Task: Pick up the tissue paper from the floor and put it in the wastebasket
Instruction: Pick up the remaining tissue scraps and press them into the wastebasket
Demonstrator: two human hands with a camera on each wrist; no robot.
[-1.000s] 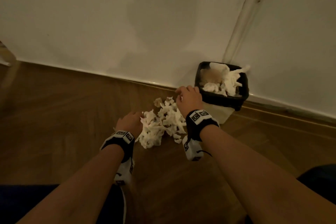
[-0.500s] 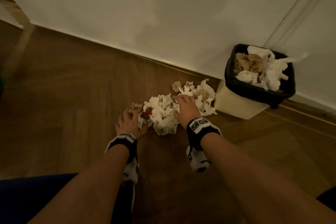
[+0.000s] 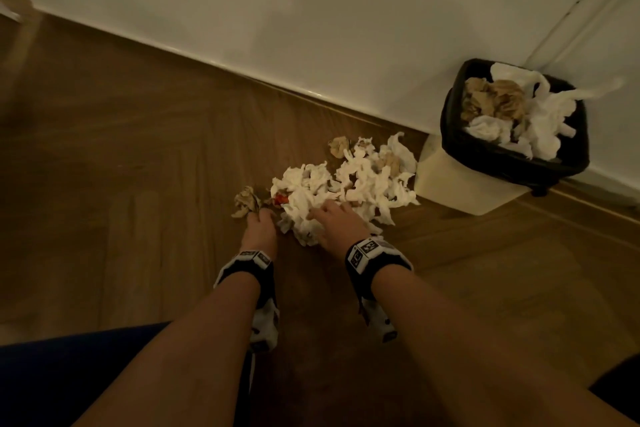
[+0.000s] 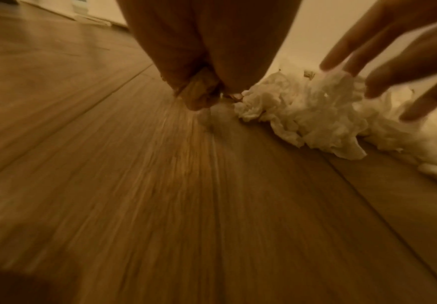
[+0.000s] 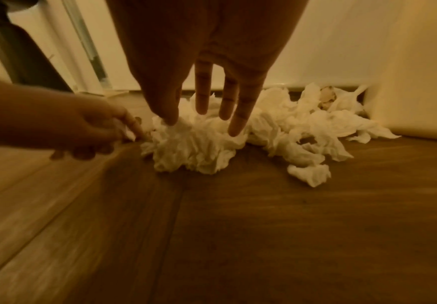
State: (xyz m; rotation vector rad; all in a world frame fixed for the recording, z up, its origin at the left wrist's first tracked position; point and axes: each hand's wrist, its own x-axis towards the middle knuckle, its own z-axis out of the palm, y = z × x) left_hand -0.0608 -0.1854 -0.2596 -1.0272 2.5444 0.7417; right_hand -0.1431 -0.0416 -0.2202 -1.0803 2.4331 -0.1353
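Note:
A pile of crumpled white tissue paper (image 3: 349,184) lies on the wood floor left of the wastebasket (image 3: 450,180), which has a black liner and is heaped with white and brown tissue. My left hand (image 3: 261,217) is at the pile's near left end, fingers curled round a brown crumpled tissue (image 4: 201,90). My right hand (image 3: 329,211) rests on the white pile (image 5: 199,148) with straight, spread fingers (image 5: 203,98); the thumb tip touches a tuft. The left hand (image 5: 95,127) shows at the left of the right wrist view.
A white wall with a skirting board (image 3: 311,94) runs behind the pile and the wastebasket. A door frame (image 3: 581,3) stands above the basket. Dark blue clothing (image 3: 69,374) fills the lower left. Small tissue scraps (image 5: 311,174) lie at the pile's near right.
My right hand has come back from beside the wastebasket to the near side of the pile and spread flat. The left hand has shifted to the brown piece at the left end.

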